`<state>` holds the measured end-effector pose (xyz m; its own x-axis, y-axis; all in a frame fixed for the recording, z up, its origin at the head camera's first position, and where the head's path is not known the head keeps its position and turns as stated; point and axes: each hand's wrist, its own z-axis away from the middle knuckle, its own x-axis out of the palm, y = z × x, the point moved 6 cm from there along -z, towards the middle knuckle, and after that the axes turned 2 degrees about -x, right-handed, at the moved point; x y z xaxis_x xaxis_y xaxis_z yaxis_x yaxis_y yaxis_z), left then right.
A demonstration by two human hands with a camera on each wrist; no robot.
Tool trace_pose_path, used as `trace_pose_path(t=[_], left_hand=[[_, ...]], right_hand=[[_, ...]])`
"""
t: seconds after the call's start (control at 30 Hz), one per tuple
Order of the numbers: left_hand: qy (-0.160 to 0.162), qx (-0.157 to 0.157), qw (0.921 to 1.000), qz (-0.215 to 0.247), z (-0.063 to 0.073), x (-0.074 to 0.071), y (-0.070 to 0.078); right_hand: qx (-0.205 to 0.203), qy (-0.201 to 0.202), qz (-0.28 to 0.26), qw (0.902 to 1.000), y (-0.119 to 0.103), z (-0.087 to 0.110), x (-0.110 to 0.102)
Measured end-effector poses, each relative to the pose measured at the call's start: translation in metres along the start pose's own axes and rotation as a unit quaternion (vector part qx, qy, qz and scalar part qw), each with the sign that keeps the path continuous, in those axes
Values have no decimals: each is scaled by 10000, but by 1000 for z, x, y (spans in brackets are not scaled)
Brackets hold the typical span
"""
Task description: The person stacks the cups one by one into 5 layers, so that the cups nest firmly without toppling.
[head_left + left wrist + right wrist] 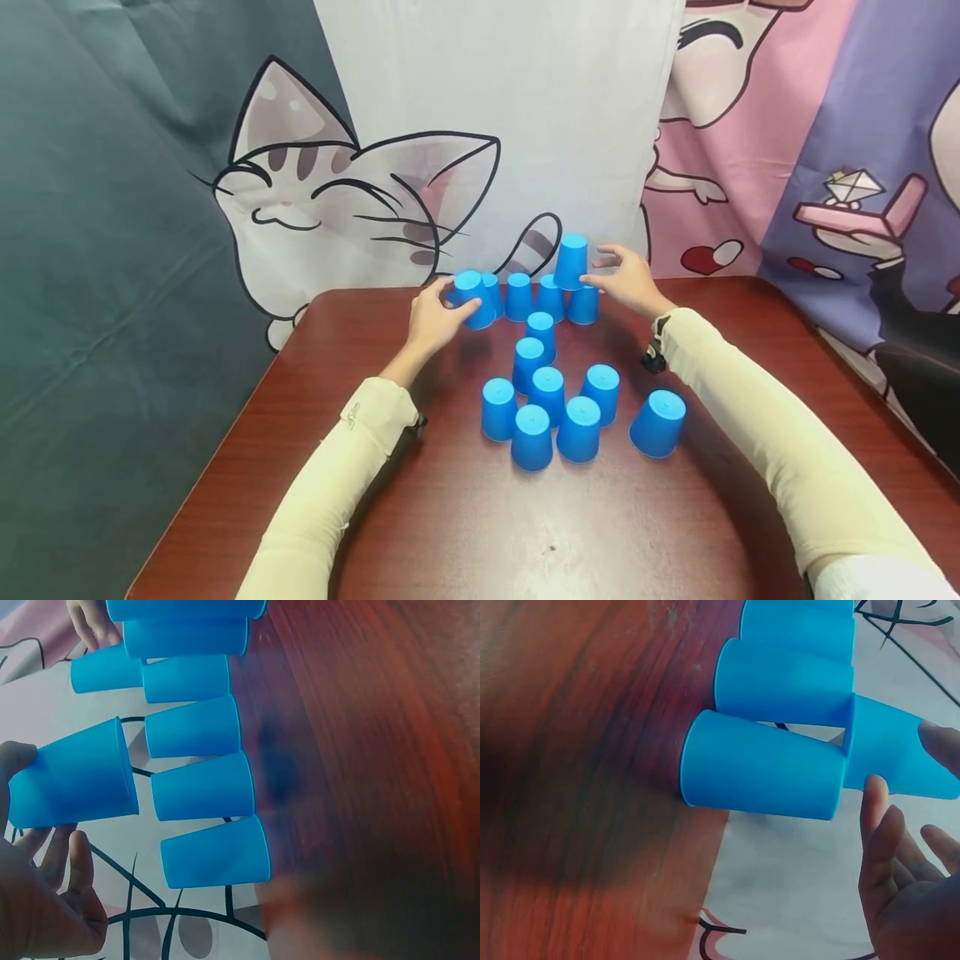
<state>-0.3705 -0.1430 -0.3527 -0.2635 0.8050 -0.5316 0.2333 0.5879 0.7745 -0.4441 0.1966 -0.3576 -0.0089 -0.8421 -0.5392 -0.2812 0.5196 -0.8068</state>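
My left hand grips an upside-down blue plastic cup between thumb and fingers. In the left wrist view this cup is raised off the table, beside the back row of upside-down blue cups. Another blue cup stands upside down on top of the right end of that row, bridging two cups. My right hand is beside this upper cup, fingers spread and loosely bent, with fingertips right at its lower rim. The lower end cup stands just beneath it.
Nearer on the brown table, several more upside-down cups form a loose line and cluster. One cup stands apart at the right. A cartoon-printed cloth hangs behind the table's far edge.
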Motion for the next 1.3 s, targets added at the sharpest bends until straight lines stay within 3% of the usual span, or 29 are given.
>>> trace_pose_path(t=[0.17,0.3,0.6,0.9,1.17,1.3], left_hand=[[83,15,10000,23,-7,3,2],[20,-71,10000,-22,-11,7,3],[-48,-19,9984,-563,-29,21,13],[-337,-130,9965,-757,-46,40,28],[-507,-35,9940,-973,-57,57,45],[-620,-38,9927,-1033,-63,66,49]], right_hand=[[-225,65,51,9997,-3,18,-12],[-438,-141,-36,9989,-5,35,-17],[-709,-574,-29,9958,-1,71,-27],[-751,-833,18,9937,5,100,-41],[-892,-1296,2,9875,8,116,-51],[-748,-1574,5,9847,11,123,-54]])
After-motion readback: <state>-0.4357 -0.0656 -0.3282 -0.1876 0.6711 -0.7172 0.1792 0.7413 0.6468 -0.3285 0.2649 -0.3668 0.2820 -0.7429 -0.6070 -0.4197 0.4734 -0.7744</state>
